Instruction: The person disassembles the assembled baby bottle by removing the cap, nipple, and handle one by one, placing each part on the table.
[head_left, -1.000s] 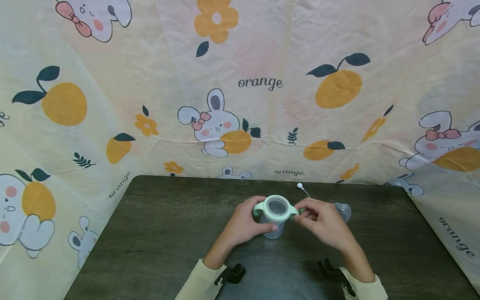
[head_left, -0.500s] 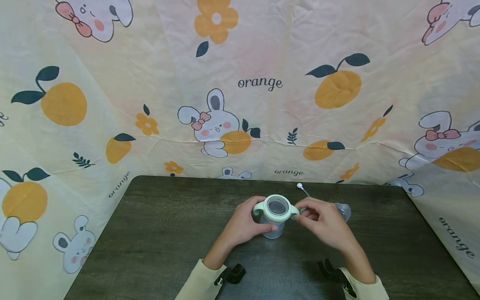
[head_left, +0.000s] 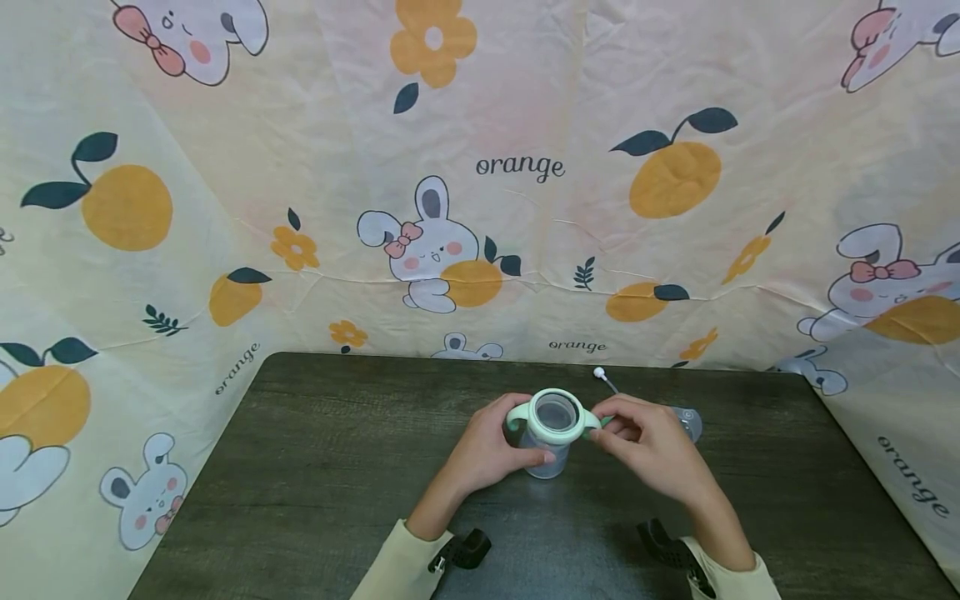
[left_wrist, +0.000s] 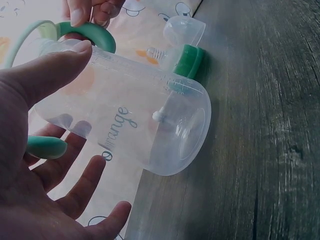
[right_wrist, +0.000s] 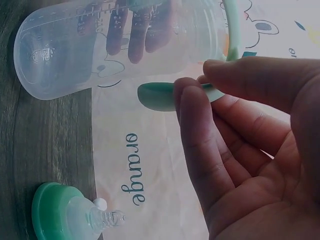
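A clear plastic baby bottle (head_left: 547, 463) stands upright on the table, with a mint-green two-handled ring (head_left: 555, 434) around its neck. My left hand (head_left: 486, 446) grips the bottle's side, thumb across the front and fingers behind. In the left wrist view, measuring marks run along the bottle (left_wrist: 125, 95). My right hand (head_left: 651, 440) pinches the ring's right handle (right_wrist: 156, 96) between thumb and fingers. The ring's other handle (left_wrist: 47, 147) lies by the left palm. The bottle's mouth is uncovered in the head view.
Behind my right hand lie a clear cap (head_left: 688, 423), a nipple with a green collar (left_wrist: 190, 61) and a white-tipped straw (head_left: 600, 373). The dark wooden table (head_left: 315, 467) meets a patterned cloth (head_left: 525, 233) at its back edge.
The ring's right side has shifted very slightly outward with my right hand, and a dark gap shows more at the rim's right. My left hand has hardly moved.
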